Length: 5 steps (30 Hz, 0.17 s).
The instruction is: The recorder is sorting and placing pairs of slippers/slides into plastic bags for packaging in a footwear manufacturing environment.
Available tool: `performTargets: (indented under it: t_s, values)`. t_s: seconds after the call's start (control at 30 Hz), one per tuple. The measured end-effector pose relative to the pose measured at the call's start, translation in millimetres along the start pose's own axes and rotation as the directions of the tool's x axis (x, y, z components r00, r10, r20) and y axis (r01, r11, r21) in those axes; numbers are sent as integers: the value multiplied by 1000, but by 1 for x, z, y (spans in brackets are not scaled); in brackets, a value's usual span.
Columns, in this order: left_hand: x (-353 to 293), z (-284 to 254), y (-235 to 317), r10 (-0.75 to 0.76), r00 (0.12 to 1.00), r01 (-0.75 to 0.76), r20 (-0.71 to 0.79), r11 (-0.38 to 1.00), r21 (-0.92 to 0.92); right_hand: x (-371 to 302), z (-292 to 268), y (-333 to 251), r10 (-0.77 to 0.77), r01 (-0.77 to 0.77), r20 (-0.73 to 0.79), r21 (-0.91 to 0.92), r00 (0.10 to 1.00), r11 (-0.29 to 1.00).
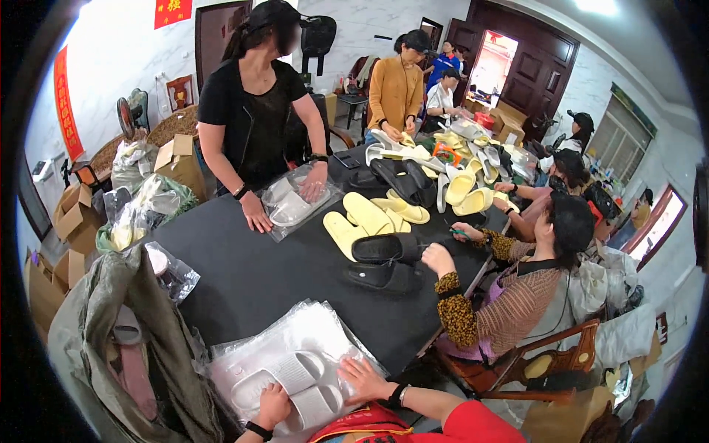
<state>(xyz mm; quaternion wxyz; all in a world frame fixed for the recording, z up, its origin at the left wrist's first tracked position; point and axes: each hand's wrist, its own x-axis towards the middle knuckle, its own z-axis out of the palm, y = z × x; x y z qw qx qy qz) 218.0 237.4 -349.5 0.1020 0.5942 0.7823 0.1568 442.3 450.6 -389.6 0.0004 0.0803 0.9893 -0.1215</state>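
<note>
A pair of light grey slippers (312, 410) lies at the table's near edge, on a stack of clear plastic bags (310, 325). Whether the pair is inside a bag I cannot tell. My left hand (274, 406) is closed, its fingers curled over the left ends of the slippers. Just right of the pair, my right hand (363, 381) rests flat on the plastic with its fingers spread.
Black slippers (382, 276) and yellow slippers (347, 232) lie mid-table. Across the black table (244, 284), a person presses a bagged pair (292, 208). A seated person at right holds a small green-handled tool. A grey sack (88, 317) with slippers stands at left; a slipper pile (473, 159) lies farther back.
</note>
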Motion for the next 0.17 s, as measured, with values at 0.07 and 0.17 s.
performTargets:
  t_s: [0.07,0.17]
  values:
    - [-4,2,-3,-3,1000,4,-17,1000,20,-1,-2,0,9,-11,46,54,999,998]
    - [-7,-9,-17,-72,997,73,-17,997,9,-2,4,-2,22,-23,23,38,1000,999]
